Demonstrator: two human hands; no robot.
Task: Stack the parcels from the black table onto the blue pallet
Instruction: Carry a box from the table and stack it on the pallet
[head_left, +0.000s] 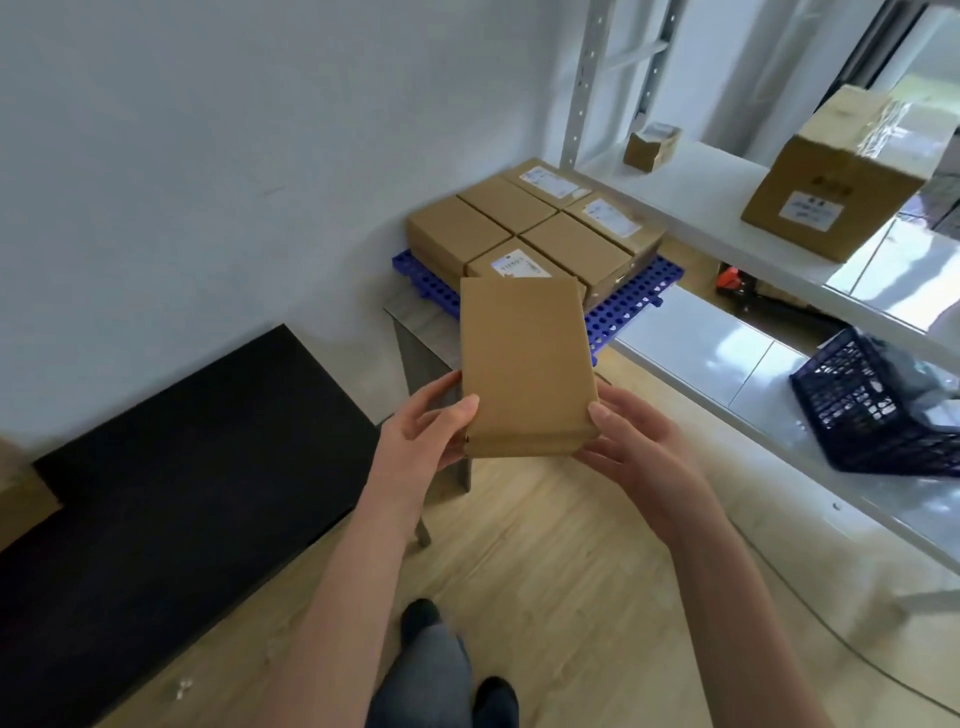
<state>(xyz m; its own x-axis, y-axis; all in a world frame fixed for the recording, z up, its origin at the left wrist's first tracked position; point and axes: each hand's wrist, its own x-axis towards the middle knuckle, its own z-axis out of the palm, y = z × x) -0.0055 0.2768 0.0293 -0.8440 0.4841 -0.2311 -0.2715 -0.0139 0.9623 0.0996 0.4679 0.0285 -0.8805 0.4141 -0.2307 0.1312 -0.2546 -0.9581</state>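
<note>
Brown cardboard parcel (524, 364), flat, rectangular, unlabelled on its upper face: held in the air by both hands at its near end, far end pointing toward the pallet, touching no surface.

Left hand (421, 426): grips the parcel's near left corner, thumb laid on the top face, fingers curled under the side.

Right hand (639, 441): grips the near right corner, thumb against the right edge, fingers tucked beneath.

Blue perforated plastic pallet (628, 306): lies on a low grey stand (415, 332) in the corner, just beyond the held parcel.

Stacked brown parcels (540, 228): six tops visible on the pallet, packed edge to edge in two rows of three; three carry white labels.

Black table (182, 467): matt top, to the left, against the white wall (208, 156).

White metal shelving (727, 208): to the right; the upper shelf bears a large taped cardboard box (841, 182) and a small brown box (649, 143), well apart; the lower shelf bears a dark blue plastic crate (872, 410).

Pale wood-plank floor (571, 571): underfoot, with the person's dark shoes at the bottom edge.
</note>
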